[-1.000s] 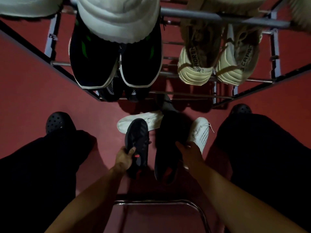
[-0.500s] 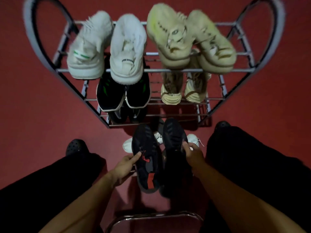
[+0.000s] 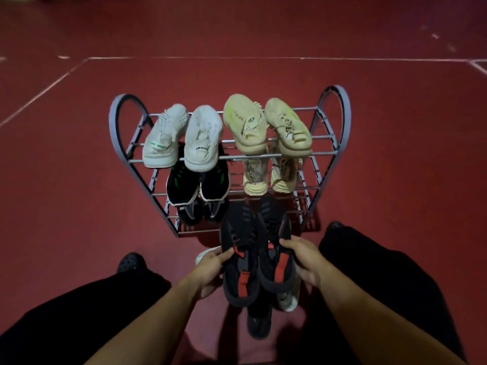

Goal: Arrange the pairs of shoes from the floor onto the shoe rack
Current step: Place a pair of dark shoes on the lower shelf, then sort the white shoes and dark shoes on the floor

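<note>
I held the black pair with red tabs in front of the shoe rack [image 3: 123, 143], one shoe to each hand. My left hand [image 3: 210, 270] gripped the left black shoe [image 3: 238, 262] along its outer side, fingers [image 3: 224, 255] curled onto the upper near the red tab. My right hand [image 3: 303, 262] was clamped on the right black shoe [image 3: 275, 248] the same way, fingers wrapped over its edge. Both shoes hung in the air, toes pointing at the lowest shelf, pressed side by side.

What worried me was the grip: I had each shoe only by one flank near the collar, so the toes could droop or a shoe could twist out as I reached forward. The free space on the bottom tier sat to the right of the dark shoes already there; if I came in crooked, a toe could catch a bar or knock those neighbours. A white shoe [image 3: 208, 252] lay on the floor [image 3: 79, 206] just under my hands, and another pale shoe [image 3: 288, 299] showed beneath the right one, so anything dropped would land on them.

Counted on the rack: two white shoes and two yellowish shoes on top, two black-and-green and two cream in the middle, two dark ones at the bottom. Five pairs shelved, one pair in hand, two pale shoes visible on the floor.
</note>
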The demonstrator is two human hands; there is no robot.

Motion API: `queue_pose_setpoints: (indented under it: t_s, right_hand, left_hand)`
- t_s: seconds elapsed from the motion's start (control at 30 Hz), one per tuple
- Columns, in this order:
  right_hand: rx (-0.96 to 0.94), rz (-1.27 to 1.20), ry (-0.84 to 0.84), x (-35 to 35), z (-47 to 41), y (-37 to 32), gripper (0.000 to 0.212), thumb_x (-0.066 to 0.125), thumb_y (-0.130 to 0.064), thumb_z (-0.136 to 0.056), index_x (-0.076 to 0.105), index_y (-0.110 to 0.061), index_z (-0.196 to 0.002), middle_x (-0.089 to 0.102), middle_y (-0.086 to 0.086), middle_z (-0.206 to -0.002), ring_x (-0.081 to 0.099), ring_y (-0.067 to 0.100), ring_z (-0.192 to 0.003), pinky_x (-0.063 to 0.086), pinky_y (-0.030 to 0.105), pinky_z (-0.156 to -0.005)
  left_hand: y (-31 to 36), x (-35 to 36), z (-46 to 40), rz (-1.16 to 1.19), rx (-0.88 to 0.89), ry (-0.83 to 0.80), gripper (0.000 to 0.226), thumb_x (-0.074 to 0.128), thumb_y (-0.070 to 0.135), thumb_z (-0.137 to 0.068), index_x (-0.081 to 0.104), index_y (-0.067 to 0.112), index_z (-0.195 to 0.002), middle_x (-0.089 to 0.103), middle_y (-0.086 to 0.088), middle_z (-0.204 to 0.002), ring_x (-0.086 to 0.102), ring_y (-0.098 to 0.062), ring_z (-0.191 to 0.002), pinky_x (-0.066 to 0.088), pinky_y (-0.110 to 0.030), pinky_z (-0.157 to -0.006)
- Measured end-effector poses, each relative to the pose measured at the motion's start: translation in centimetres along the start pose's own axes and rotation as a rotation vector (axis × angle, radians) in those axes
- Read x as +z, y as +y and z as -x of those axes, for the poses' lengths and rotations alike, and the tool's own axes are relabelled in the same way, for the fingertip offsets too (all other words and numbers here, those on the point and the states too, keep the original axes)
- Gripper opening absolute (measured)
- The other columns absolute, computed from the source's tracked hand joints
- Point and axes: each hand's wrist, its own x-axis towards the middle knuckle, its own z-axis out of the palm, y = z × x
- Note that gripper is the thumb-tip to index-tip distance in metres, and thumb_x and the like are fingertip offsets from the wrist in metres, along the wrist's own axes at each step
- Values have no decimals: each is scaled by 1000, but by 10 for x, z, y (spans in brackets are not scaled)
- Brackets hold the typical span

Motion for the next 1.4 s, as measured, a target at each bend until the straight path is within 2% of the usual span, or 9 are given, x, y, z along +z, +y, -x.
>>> queue_pose_setpoints:
  t_s: [0.17,0.27,0.43,0.57,0.73,0.9,1.1,1.23,1.4]
  right_hand:
    - [2,-48,0,-14,4,5,24,56,-5,-98,67,-8,-118,73,17,-114,71,32,-103,57,43,-89]
    - [1,-36,48,-23,-5,14,27,65,-21,-95,68,-13,-121,74,9,-115,71,27,-106,57,43,-92]
    - [-56,-126,135,-27,-32,2,24,63,-15,-97,67,-6,-119,75,14,-109,76,21,-89,60,28,-66]
    - [-72,-150,207,-31,-74,-11,38,69,-17,-92,61,-8,-129,74,15,-111,74,27,-98,60,42,-87]
    - [-92,-164,241,-37,-128,-25,28,62,-14,-97,61,-9,-125,73,12,-109,73,22,-92,59,41,-86]
    - [-117,-139,367,-37,-180,-37,29,63,-15,-97,59,5,-118,70,21,-112,70,36,-99,58,49,-90]
    - [-270,-54,287,-36,-215,-60,15,70,-29,-89,74,-15,-92,76,9,-99,71,31,-97,56,52,-88]
    - [-335,120,217,-39,-220,-58,18,60,-26,-98,70,-14,-106,74,10,-107,71,29,-100,58,45,-82]
    - [-244,419,361,-41,-209,-36,23,67,-17,-93,65,-2,-111,70,15,-105,67,20,-78,54,20,-59]
  left_hand:
    - [-11,7,-6,126,46,-6,29,59,15,-100,65,5,-127,75,-13,-115,73,-26,-100,60,-36,-81]
    - [-14,9,-19,163,70,35,34,63,15,-98,62,3,-130,74,-16,-116,72,-30,-106,61,-38,-87]
    - [-4,18,-55,142,156,60,44,63,19,-99,53,6,-139,73,-12,-121,72,-26,-108,60,-37,-92]
    - [11,26,-95,162,167,83,39,60,22,-101,58,8,-137,74,-10,-119,72,-27,-110,55,-44,-99]
    - [24,35,-151,214,181,258,36,64,19,-98,61,8,-132,77,-5,-101,76,-19,-92,61,-29,-76]
    - [38,37,-209,200,161,340,42,71,25,-94,64,3,-129,73,-14,-116,73,-26,-103,56,-45,-98]
    - [56,27,-261,-111,54,313,45,59,43,-90,67,13,-122,72,-14,-118,70,-32,-104,56,-53,-94]
    - [55,23,-263,-218,33,271,47,55,41,-95,64,7,-125,74,-12,-109,72,-28,-97,58,-47,-93]
    - [42,23,-241,-255,176,223,56,62,37,-98,44,29,-150,67,-1,-132,66,-19,-117,50,-41,-107]
